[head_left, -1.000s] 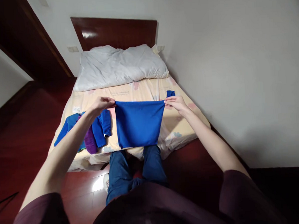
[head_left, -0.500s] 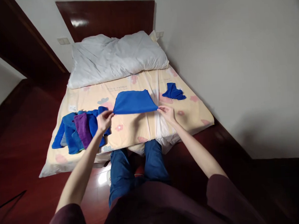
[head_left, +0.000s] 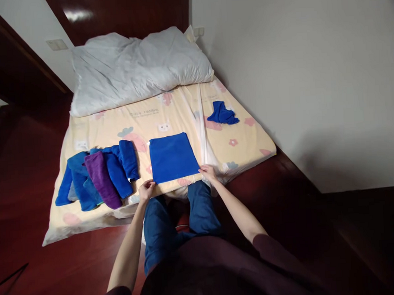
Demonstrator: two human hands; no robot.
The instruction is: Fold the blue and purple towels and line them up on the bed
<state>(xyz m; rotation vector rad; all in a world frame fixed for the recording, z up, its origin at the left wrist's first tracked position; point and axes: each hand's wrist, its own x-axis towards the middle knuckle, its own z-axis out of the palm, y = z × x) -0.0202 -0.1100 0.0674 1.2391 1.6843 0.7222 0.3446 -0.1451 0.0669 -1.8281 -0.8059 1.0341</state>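
A blue cloth (head_left: 173, 157) lies flat, nearly square, on the patterned bed sheet (head_left: 164, 116) close to the bed's front edge. My left hand (head_left: 147, 189) pinches its near left corner. At the near right corner, my right hand (head_left: 208, 172) has the cloth between thumb and fingers. To the left is a heap of cloths in several blues, with a purple cloth (head_left: 102, 179) on top. A small crumpled blue cloth (head_left: 223, 113) rests on the right part of the bed.
A large pale quilt or pillow (head_left: 140, 69) covers the head of the bed, below the dark headboard (head_left: 124, 12). A white wall (head_left: 295, 72) stands to the right. My knees touch or nearly touch the bed's front edge.
Both hands have come down and nearer to me with the blue cloth, which was partly raised and now lies flat on the bed. The view has shifted a little.
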